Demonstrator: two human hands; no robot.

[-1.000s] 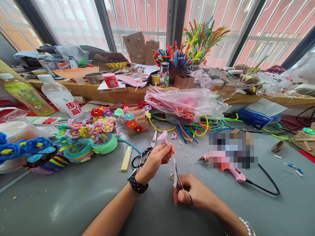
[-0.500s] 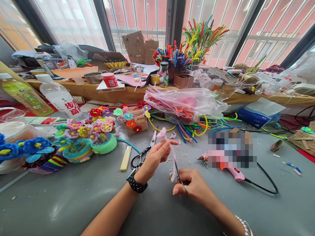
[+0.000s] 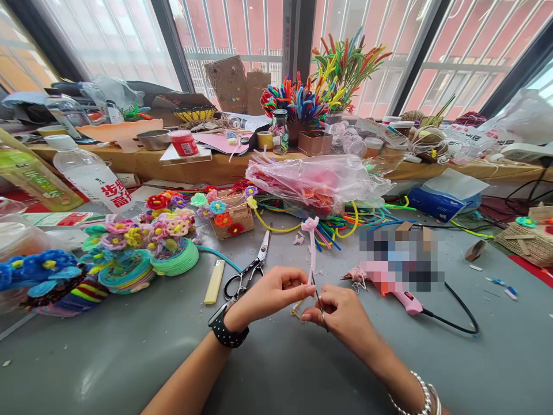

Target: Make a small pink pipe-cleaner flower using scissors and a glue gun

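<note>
My left hand (image 3: 283,291) pinches the lower part of a pale pink pipe cleaner (image 3: 312,253), which stands upright with a bunched, fuzzy top. My right hand (image 3: 345,314) holds small scissors (image 3: 322,317) by the handles, their blades pointing up beside the stem, close to my left fingertips. Whether the blades touch the fuzz, I cannot tell. A small yellowish piece (image 3: 296,312) shows just below my left fingers. Left of my hands, larger black-handled scissors (image 3: 261,253) lie on the grey table beside a pale yellow flat object (image 3: 215,282).
To the right lies a pink glue gun (image 3: 408,301) with a black cord, partly behind a pixelated patch. Pipe-cleaner flower baskets (image 3: 175,256) stand at left. Behind are a plastic bag (image 3: 319,178), a tissue pack (image 3: 444,202) and bottles (image 3: 93,176). Fuzz scraps lie about.
My left hand has moved down the pink pipe cleaner from near its top to its lower part, close to the scissors. The stem now stands straighter. The view has shifted slightly.
</note>
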